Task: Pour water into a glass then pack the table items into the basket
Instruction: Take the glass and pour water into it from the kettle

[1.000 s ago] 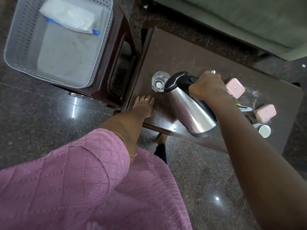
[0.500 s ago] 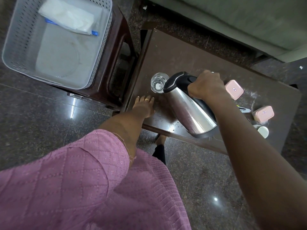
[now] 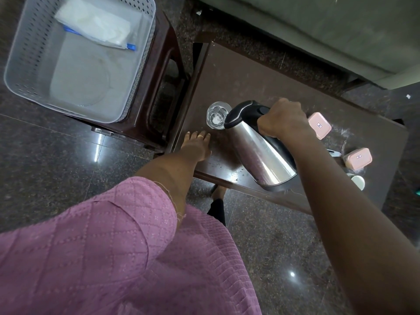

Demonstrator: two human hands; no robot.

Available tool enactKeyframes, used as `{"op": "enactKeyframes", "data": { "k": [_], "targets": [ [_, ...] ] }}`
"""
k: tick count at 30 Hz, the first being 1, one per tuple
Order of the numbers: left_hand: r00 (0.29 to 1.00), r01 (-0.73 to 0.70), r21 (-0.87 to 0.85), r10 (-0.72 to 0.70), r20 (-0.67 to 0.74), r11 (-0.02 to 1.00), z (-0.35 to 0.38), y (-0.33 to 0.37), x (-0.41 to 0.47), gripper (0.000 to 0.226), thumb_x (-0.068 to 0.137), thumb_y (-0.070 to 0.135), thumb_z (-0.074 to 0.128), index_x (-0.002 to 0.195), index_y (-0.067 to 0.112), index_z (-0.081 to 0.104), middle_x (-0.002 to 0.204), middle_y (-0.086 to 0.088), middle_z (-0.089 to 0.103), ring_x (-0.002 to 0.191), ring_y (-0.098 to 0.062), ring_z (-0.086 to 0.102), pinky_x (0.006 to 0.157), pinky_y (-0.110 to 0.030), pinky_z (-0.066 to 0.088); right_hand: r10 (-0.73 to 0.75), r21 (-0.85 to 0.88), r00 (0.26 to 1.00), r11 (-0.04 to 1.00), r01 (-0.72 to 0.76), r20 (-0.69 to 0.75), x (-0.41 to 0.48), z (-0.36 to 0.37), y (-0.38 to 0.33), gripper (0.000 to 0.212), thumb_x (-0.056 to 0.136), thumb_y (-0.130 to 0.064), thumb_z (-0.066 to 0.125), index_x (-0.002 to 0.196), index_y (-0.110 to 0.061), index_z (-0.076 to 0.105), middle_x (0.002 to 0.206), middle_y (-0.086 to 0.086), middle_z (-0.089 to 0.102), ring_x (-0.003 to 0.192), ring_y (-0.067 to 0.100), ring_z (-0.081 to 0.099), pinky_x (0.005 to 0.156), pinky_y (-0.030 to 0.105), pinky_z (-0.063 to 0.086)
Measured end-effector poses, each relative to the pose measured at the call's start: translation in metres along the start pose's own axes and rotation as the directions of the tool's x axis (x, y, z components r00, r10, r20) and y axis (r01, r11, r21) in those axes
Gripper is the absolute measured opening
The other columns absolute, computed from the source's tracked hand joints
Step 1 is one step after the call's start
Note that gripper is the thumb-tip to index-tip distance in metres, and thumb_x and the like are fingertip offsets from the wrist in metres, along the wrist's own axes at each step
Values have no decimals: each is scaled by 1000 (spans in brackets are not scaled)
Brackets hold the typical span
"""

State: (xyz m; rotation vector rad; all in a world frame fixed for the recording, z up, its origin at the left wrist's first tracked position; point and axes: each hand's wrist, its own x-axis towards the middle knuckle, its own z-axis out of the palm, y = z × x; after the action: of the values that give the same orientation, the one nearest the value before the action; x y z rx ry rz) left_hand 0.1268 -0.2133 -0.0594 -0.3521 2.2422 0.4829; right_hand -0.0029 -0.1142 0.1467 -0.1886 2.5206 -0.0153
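My right hand (image 3: 281, 120) grips the black handle of a steel kettle (image 3: 261, 155), tilted with its spout over a clear glass (image 3: 216, 114) on the dark table (image 3: 250, 78). My left hand (image 3: 196, 147) lies flat on the table's near left corner, fingers apart, just below the glass. Two pink lidded boxes (image 3: 319, 125) (image 3: 359, 158) and a small white cup (image 3: 358, 181) sit at the table's right end. The white perforated basket (image 3: 27, 55) stands at upper left on a dark stool, with a white packet (image 3: 95, 26) inside.
A dark metal utensil (image 3: 334, 153) lies between the pink boxes, partly hidden by my right arm. A grey sofa (image 3: 318, 26) runs behind the table. The dark stool (image 3: 163, 71) stands against the table's left end. Polished granite floor lies all around.
The kettle's spout has shifted slightly further over the glass. My left hand has stayed flat on the table.
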Motion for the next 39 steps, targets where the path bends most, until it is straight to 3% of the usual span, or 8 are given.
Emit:
{"op": "enactKeyframes", "data": {
  "k": [39],
  "targets": [
    [1000,5,7,-5,2,1000,-7,2,1,66,96,43,38,149,16,10,159,-5,10,145,-28,10,120,-46,4,-3,-33,1000,999,3,21,4,-3,-7,39,77,-18,54,112,-1,54,119,22,55,103,39,58,73,31,41]
  ]
}}
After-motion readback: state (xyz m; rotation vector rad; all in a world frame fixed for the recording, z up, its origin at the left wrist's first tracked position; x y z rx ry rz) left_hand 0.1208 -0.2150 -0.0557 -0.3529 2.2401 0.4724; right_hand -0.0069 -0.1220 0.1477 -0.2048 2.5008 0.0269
